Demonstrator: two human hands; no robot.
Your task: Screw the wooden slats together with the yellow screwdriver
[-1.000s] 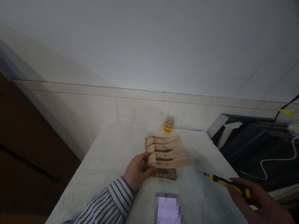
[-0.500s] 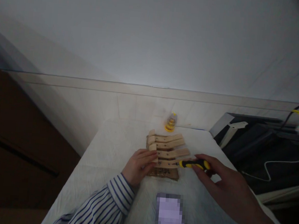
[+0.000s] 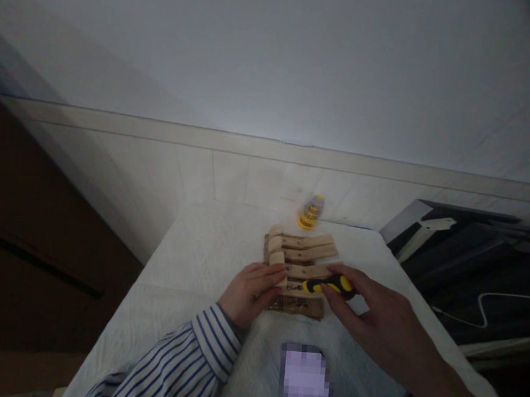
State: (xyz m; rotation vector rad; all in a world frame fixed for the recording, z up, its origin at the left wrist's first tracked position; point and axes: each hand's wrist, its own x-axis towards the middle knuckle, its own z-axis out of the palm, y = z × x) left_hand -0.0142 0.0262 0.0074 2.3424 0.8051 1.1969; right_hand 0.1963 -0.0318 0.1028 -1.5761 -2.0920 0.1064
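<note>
A pale wooden piece with several angled slats joined to an upright end strip lies on brown cardboard. My left hand is closed on the near end of that strip, fingers on top and thumb at its near side. A yellow and black screwdriver is pinched between the thumb and fingers of my right hand. Its short shaft points left, low over the nearest slat, at small dark fittings there. Whether the tip touches a screw is too small to tell.
Behind the wood stands a clear, yellow-based container, near the wall. A phone-like thing, pixelated, lies at the table's near side. Dark panels and a white cable are at the right.
My right hand has brought the screwdriver leftward, closer to the end strip, over the nearest slat. My left hand keeps its hold. The whole view has shifted a little.
</note>
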